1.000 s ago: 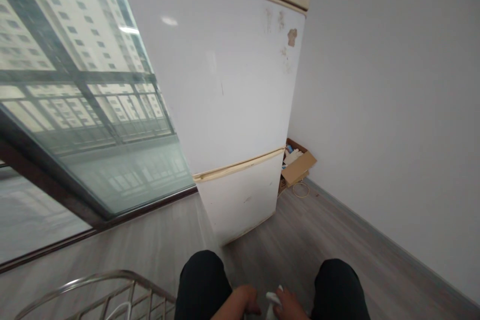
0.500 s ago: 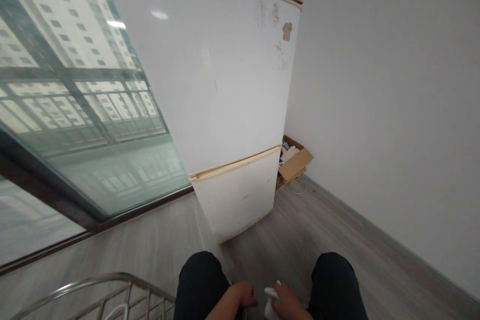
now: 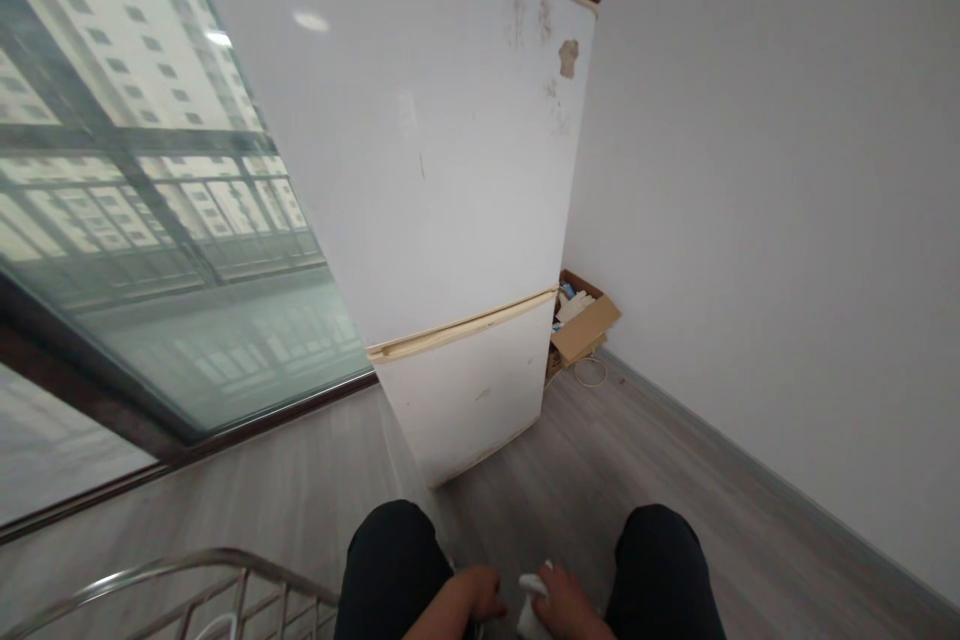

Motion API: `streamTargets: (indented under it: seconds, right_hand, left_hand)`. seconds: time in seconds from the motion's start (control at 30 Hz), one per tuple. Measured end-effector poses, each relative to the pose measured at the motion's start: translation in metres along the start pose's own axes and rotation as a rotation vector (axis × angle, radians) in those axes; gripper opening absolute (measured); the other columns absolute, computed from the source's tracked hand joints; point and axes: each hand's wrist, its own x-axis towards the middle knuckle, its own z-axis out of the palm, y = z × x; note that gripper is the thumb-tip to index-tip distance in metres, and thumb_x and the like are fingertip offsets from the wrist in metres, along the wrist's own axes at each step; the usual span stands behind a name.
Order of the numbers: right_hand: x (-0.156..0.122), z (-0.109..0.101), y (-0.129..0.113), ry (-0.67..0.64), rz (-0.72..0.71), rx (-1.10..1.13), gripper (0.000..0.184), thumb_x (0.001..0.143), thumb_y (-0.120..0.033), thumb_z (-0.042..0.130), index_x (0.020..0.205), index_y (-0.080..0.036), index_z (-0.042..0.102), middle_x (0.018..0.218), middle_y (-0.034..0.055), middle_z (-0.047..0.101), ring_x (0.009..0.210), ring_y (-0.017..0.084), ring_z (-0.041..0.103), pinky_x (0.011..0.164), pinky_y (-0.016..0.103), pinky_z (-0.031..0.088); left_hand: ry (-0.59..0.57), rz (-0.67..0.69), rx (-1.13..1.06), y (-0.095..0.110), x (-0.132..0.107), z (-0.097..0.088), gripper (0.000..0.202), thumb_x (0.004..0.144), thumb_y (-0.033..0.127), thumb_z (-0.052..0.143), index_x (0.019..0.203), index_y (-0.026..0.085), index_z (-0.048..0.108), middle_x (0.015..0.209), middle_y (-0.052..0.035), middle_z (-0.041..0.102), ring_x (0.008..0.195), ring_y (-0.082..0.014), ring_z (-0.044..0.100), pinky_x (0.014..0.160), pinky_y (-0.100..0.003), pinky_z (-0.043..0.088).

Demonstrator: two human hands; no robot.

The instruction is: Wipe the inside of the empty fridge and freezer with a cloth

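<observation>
At the bottom edge of the view, between my two dark-trousered knees, my right hand (image 3: 564, 602) is closed on a small white cloth (image 3: 531, 590). My left hand (image 3: 474, 594) is right beside it with fingers curled; what it holds, if anything, is hidden. In front of me stands a white two-door fridge (image 3: 450, 180) with brownish marks near its top right corner and a yellowed seal between the doors.
A large window (image 3: 150, 200) fills the left, showing apartment blocks outside. An open cardboard box (image 3: 583, 322) with odds and ends sits in the corner beside the fridge, by the white wall. A metal wire rack (image 3: 202, 590) is at lower left on the grey wood floor.
The view has drifted a little, so the fridge sits slightly further left. Both hands stay together low between my knees with the white cloth.
</observation>
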Motion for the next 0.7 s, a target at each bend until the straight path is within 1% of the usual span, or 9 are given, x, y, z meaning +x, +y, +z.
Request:
streamTargets:
  seconds: [0.07,0.17,0.23,0.3,0.47,0.53,0.6,0.63,0.7]
  right_hand:
    - [0.0005,0.0010,-0.0002,0.003,0.001,0.014,0.049,0.086,-0.027,0.052,0.132,-0.017,0.066,0.137,0.0151,0.062,0.129,0.031,0.058,0.109,0.040,0.042]
    - [0.0018,0.0024,-0.0002,0.018,-0.009,0.007,0.049,0.084,-0.026,0.052,0.130,-0.015,0.067,0.136,0.0163,0.062,0.128,0.033,0.058,0.109,0.041,0.042]
    - [0.0030,0.0032,0.0004,0.005,-0.004,-0.008,0.051,0.084,-0.026,0.053,0.132,-0.015,0.066,0.138,0.0161,0.062,0.128,0.033,0.058,0.109,0.041,0.042]
    - [0.0037,0.0036,0.0009,0.005,-0.006,-0.010,0.052,0.085,-0.027,0.053,0.135,-0.016,0.065,0.140,0.0150,0.061,0.128,0.032,0.058,0.109,0.040,0.041]
    - [0.0029,0.0023,0.0009,0.012,0.012,0.019,0.049,0.083,-0.027,0.055,0.131,-0.023,0.067,0.136,0.0117,0.063,0.127,0.030,0.059,0.109,0.039,0.041]
    - [0.0028,0.0025,0.0013,0.012,0.006,0.028,0.048,0.083,-0.027,0.055,0.130,-0.024,0.067,0.136,0.0116,0.063,0.127,0.030,0.059,0.110,0.039,0.041]
    - [0.0037,0.0036,0.0022,0.012,-0.001,0.035,0.049,0.084,-0.027,0.054,0.131,-0.022,0.067,0.137,0.0123,0.063,0.128,0.030,0.058,0.110,0.039,0.041]
    - [0.0046,0.0043,0.0028,0.001,-0.001,0.035,0.050,0.084,-0.027,0.055,0.132,-0.022,0.066,0.137,0.0129,0.062,0.128,0.030,0.058,0.109,0.039,0.041]
    - [0.0070,0.0060,0.0039,-0.021,0.013,0.022,0.050,0.084,-0.027,0.056,0.132,-0.022,0.066,0.137,0.0131,0.063,0.128,0.030,0.059,0.108,0.039,0.042]
  left_hand:
    - [-0.017,0.000,0.001,-0.0002,-0.0007,-0.0007,0.051,0.074,0.042,0.067,0.120,0.022,0.074,0.128,-0.0141,0.072,0.121,-0.0354,0.066,0.100,-0.046,0.054]
    - [0.000,0.006,-0.007,-0.0002,-0.0013,-0.0017,0.055,0.077,0.042,0.064,0.128,0.022,0.070,0.134,-0.0138,0.069,0.124,-0.0334,0.065,0.103,-0.045,0.052]
    - [-0.002,0.003,-0.009,0.0000,-0.0016,-0.0021,0.054,0.077,0.041,0.064,0.128,0.023,0.070,0.134,-0.0133,0.069,0.125,-0.0334,0.064,0.103,-0.046,0.052]
    - [-0.015,-0.002,-0.003,0.0004,-0.0019,-0.0020,0.052,0.074,0.040,0.067,0.124,0.024,0.073,0.131,-0.0134,0.071,0.125,-0.0354,0.064,0.103,-0.049,0.052]
    - [0.003,0.003,-0.008,0.0016,-0.0024,-0.0001,0.057,0.076,0.043,0.065,0.128,0.022,0.070,0.132,-0.0145,0.069,0.124,-0.0354,0.064,0.102,-0.048,0.052]
    - [-0.007,0.008,-0.009,0.0024,-0.0020,0.0004,0.057,0.075,0.044,0.067,0.127,0.021,0.070,0.131,-0.0152,0.070,0.123,-0.0363,0.065,0.103,-0.048,0.052]
    - [-0.001,0.013,-0.016,0.0034,-0.0011,0.0006,0.057,0.077,0.044,0.065,0.130,0.023,0.068,0.135,-0.0143,0.068,0.126,-0.0351,0.064,0.104,-0.048,0.051]
    - [-0.003,0.012,-0.020,0.0038,-0.0005,0.0006,0.057,0.077,0.045,0.064,0.130,0.024,0.068,0.135,-0.0140,0.068,0.126,-0.0352,0.063,0.103,-0.048,0.052]
    - [-0.020,0.004,-0.025,0.0046,0.0010,0.0007,0.053,0.076,0.046,0.066,0.124,0.024,0.072,0.130,-0.0145,0.071,0.124,-0.0385,0.064,0.101,-0.053,0.052]
